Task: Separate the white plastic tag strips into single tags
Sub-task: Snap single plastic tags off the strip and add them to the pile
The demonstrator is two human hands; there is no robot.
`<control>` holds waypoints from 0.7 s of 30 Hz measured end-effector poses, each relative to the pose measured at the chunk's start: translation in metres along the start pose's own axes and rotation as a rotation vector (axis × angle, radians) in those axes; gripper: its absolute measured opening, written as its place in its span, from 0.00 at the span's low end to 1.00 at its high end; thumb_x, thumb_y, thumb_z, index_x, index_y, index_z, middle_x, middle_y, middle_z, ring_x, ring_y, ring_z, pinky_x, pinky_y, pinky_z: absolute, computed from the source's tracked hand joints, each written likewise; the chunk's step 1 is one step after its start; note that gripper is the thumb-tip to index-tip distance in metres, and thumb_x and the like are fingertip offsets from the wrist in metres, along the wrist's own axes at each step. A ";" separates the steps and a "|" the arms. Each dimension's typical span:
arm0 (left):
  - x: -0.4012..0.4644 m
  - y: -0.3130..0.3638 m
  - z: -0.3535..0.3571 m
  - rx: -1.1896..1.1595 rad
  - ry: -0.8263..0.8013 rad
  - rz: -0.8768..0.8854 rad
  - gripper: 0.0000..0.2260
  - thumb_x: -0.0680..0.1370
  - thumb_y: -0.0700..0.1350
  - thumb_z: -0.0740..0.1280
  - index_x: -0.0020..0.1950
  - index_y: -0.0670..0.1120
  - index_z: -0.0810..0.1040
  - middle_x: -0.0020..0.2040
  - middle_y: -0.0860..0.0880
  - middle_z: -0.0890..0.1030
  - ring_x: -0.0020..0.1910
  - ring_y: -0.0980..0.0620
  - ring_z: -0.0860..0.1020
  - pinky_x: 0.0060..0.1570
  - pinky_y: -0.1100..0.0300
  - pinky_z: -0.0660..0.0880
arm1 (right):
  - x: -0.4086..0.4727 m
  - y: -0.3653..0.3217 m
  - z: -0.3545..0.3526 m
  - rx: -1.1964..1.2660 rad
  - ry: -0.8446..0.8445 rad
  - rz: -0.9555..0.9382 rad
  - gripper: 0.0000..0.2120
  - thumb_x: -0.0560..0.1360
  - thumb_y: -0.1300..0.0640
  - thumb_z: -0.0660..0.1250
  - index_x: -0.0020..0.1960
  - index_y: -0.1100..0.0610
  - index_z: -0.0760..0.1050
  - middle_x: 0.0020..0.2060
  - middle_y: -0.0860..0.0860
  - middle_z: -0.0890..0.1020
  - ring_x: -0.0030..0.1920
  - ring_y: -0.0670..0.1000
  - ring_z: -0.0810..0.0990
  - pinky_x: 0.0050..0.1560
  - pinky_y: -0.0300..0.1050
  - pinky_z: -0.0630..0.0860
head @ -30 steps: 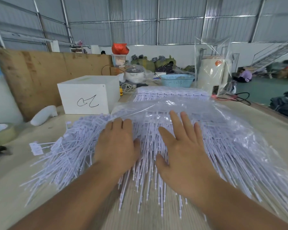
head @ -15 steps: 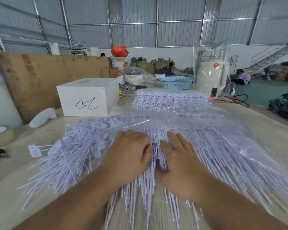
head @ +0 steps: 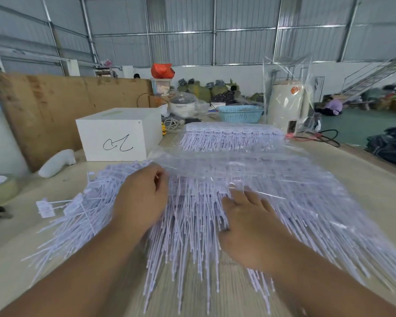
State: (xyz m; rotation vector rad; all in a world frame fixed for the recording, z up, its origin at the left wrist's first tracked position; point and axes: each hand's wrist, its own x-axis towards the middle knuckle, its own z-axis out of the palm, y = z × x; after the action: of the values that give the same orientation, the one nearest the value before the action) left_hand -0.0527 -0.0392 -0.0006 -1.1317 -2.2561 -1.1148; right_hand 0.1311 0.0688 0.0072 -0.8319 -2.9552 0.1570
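Observation:
A big heap of white plastic tag strips [head: 192,227] lies on the table, its far half under a clear plastic bag [head: 261,165]. Single tags [head: 71,213] lie spread at the heap's left side. My left hand [head: 142,197] sits at the bag's left edge, fingers curled down round tag strips; what the fingertips hold is partly hidden. My right hand [head: 247,227] lies flat on the heap, its fingers stretched forward with the tips under the bag's film. A second stack of tag strips [head: 229,138] lies farther back.
A white box [head: 114,133] with a black scribble stands at the back left, a white bottle-like thing [head: 55,163] beside it. A tape roll [head: 0,188] sits at the left edge. Behind are a blue basket [head: 240,113] and a white cylinder [head: 286,104]. The table [head: 375,191] ends at the right.
My left hand moved up and left to the bag's edge and curled its fingers. My right hand shifted right and slid its fingertips under the film. The bag has lifted.

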 end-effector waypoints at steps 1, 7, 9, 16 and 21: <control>0.001 0.000 0.000 0.029 -0.001 0.010 0.10 0.80 0.46 0.60 0.40 0.47 0.75 0.33 0.51 0.76 0.33 0.52 0.75 0.34 0.56 0.72 | -0.001 -0.001 -0.001 -0.007 -0.007 0.007 0.31 0.79 0.50 0.57 0.78 0.56 0.51 0.79 0.51 0.40 0.78 0.56 0.37 0.77 0.58 0.43; 0.001 0.000 0.002 0.196 -0.058 0.170 0.09 0.80 0.44 0.63 0.50 0.43 0.82 0.49 0.46 0.81 0.50 0.45 0.77 0.55 0.53 0.72 | -0.008 -0.001 -0.005 -0.026 -0.044 0.034 0.29 0.78 0.51 0.56 0.76 0.58 0.56 0.79 0.50 0.40 0.78 0.56 0.37 0.77 0.60 0.42; 0.003 -0.001 0.002 0.335 -0.117 0.238 0.10 0.79 0.43 0.62 0.54 0.44 0.82 0.52 0.44 0.82 0.51 0.41 0.77 0.57 0.49 0.72 | -0.009 -0.002 -0.004 -0.046 -0.039 0.039 0.29 0.78 0.50 0.57 0.76 0.58 0.57 0.79 0.51 0.41 0.78 0.56 0.38 0.76 0.61 0.43; 0.001 0.007 0.006 0.550 -0.157 0.143 0.18 0.77 0.49 0.60 0.67 0.53 0.75 0.70 0.40 0.70 0.68 0.37 0.65 0.68 0.44 0.61 | -0.009 -0.004 -0.003 -0.122 -0.029 0.035 0.28 0.79 0.51 0.57 0.76 0.59 0.57 0.78 0.52 0.41 0.78 0.57 0.37 0.76 0.63 0.40; 0.007 0.006 0.005 0.564 -0.308 0.051 0.22 0.79 0.54 0.50 0.74 0.59 0.63 0.76 0.43 0.62 0.73 0.41 0.57 0.72 0.46 0.53 | -0.010 -0.007 -0.002 -0.164 -0.046 0.041 0.29 0.78 0.55 0.58 0.76 0.60 0.56 0.78 0.54 0.40 0.77 0.59 0.35 0.75 0.64 0.38</control>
State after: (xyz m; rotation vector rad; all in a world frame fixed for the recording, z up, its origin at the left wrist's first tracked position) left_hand -0.0520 -0.0294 0.0035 -1.1563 -2.5143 -0.2486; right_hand 0.1365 0.0576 0.0100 -0.9201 -3.0273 -0.0669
